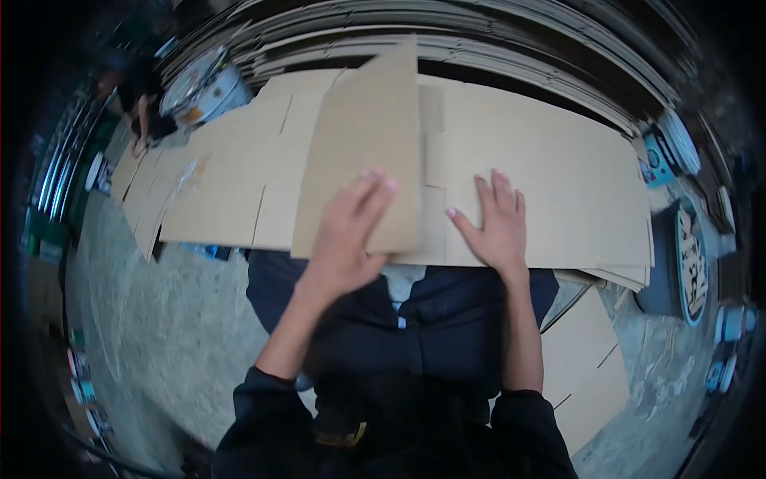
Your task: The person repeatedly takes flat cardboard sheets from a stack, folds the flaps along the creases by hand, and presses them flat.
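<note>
A large flat cardboard sheet (550, 176) lies across my lap, with slots cut into its edges. Near the middle, a cardboard panel (367, 120) stands partly raised, its right edge lifted and its top corner pointing away from me. My left hand (347, 235) rests against the lower part of this panel, fingers extended and slightly blurred. Palm down on the sheet, right of the fold, my right hand (501, 231) lies with its fingers spread. More layers of cardboard show beneath the sheet at its lower right corner.
Stacked cardboard sheets (511, 52) run along the back. A white bucket (209, 92) stands at back left, near a crouching person (144, 112). On the right are a tub of scraps (662, 263) and a blue container (658, 160). Another cardboard piece (586, 367) lies on the floor.
</note>
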The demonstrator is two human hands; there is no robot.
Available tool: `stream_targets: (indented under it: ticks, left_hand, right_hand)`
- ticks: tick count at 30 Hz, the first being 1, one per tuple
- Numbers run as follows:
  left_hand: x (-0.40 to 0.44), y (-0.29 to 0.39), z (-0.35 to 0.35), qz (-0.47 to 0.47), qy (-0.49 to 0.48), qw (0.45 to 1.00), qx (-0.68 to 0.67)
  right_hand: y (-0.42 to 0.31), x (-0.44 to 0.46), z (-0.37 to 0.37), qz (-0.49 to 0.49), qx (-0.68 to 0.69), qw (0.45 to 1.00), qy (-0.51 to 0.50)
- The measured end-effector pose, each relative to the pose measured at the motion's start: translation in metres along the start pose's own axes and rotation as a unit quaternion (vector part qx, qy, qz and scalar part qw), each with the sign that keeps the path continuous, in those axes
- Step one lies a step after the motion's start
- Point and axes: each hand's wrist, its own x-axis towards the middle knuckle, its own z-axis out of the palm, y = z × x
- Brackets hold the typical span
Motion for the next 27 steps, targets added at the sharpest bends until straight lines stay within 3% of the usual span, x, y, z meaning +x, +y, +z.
stream_targets:
  ticks: [3, 10, 17, 20, 27]
  left_hand:
    - [-0.004, 0.010, 0.035, 0.001, -0.149, 0.984, 0.101]
    - [0.008, 0.001, 0.025, -0.006, -0.212, 0.973, 0.088]
    - [0.077, -0.161, 0.025, -0.162, -0.154, 0.963, 0.153]
    - [0.093, -0.182, 0.022, -0.187, -0.139, 0.965, 0.117]
    - [0.084, -0.186, 0.033, -0.166, -0.096, 0.964, 0.187]
  right_hand:
    - [0.004, -0.004, 0.004, -0.012, 0.008, 1.000, 0.009]
    - [0.002, -0.003, 0.004, -0.008, 0.000, 1.000, -0.001]
    - [0.000, -0.002, 0.002, -0.015, -0.003, 1.000, -0.008]
    - [-0.001, -0.001, 0.001, -0.019, -0.008, 1.000, -0.007]
    - [-0.006, 0.002, -0.002, -0.014, -0.014, 0.999, -0.030]
